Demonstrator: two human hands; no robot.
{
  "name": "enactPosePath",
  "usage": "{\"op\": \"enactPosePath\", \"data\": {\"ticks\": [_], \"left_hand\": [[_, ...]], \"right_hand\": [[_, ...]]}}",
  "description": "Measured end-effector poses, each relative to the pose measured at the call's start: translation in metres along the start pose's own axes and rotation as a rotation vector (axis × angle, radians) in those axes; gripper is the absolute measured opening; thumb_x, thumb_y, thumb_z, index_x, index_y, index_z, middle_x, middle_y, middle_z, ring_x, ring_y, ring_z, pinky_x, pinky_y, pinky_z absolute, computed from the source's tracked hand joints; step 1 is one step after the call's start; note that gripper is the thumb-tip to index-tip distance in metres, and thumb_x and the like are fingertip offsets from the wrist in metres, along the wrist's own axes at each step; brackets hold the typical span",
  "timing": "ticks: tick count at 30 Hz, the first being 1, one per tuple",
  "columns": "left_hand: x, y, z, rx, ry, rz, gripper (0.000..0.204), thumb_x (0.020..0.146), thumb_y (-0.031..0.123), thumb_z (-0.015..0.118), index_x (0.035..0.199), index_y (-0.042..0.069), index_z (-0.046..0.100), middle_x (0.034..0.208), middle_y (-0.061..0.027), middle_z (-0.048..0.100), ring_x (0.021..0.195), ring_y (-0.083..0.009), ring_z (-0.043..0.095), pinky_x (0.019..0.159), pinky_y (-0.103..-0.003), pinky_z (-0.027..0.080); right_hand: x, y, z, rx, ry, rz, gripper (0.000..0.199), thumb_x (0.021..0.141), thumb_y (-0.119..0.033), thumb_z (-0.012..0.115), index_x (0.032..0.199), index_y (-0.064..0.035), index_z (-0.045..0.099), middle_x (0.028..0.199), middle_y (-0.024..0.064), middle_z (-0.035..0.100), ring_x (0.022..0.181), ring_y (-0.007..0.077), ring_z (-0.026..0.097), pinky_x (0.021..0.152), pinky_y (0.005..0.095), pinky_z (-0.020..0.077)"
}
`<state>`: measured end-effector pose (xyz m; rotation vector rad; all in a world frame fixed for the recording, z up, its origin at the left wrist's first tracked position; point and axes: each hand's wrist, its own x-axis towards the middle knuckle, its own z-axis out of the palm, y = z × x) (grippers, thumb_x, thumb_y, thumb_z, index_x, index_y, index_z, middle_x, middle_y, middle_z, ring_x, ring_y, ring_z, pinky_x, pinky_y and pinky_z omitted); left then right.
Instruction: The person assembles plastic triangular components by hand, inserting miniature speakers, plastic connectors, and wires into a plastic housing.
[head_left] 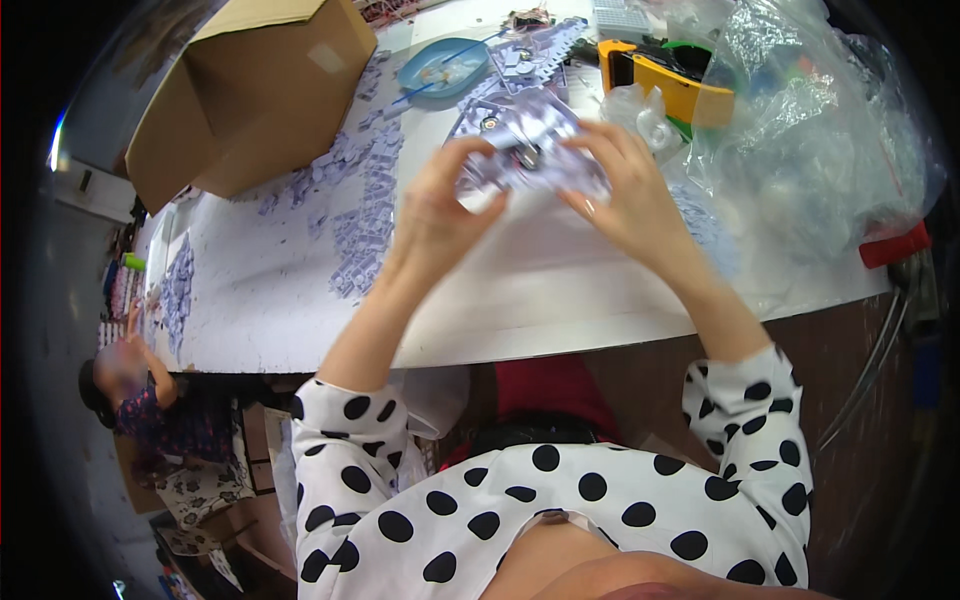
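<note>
Both my hands hold a small clear plastic packet with pale purple-white print and a small dark round part inside, raised above the white table. My left hand pinches its left edge. My right hand grips its right edge with fingers curled over the top. Similar packets and cards lie just beyond on the table.
A brown cardboard box stands at the back left. Several small purple-white cards are scattered across the table. A blue dish, a yellow tape dispenser and clear plastic bags sit at the back right. Another person sits at lower left.
</note>
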<state>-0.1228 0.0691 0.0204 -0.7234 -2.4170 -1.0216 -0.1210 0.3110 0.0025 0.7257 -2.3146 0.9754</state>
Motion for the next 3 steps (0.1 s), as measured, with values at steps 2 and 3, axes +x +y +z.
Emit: {"op": "enactPosePath", "data": {"ticks": [2, 3], "left_hand": [[0.023, -0.017, -0.010, -0.005, -0.011, -0.102, 0.045, 0.080, 0.011, 0.081, 0.121, 0.008, 0.062, 0.117, -0.0122, 0.070, 0.107, -0.0277, 0.067, 0.097, -0.035, 0.051], [0.030, -0.023, -0.019, -0.032, -0.019, -0.175, 0.045, 0.084, 0.010, 0.080, 0.124, 0.009, 0.061, 0.118, -0.0096, 0.070, 0.106, -0.0236, 0.067, 0.100, -0.032, 0.048]], "right_hand": [[0.033, 0.013, 0.016, 0.052, 0.046, -0.047, 0.050, 0.077, -0.017, 0.081, 0.123, -0.0104, 0.064, 0.130, 0.0166, 0.057, 0.122, 0.0378, 0.053, 0.107, 0.0468, 0.0426], [0.049, 0.016, 0.027, 0.044, 0.022, -0.063, 0.048, 0.079, -0.021, 0.080, 0.123, -0.0100, 0.064, 0.131, 0.0161, 0.057, 0.123, 0.0378, 0.052, 0.109, 0.0469, 0.0413]]}}
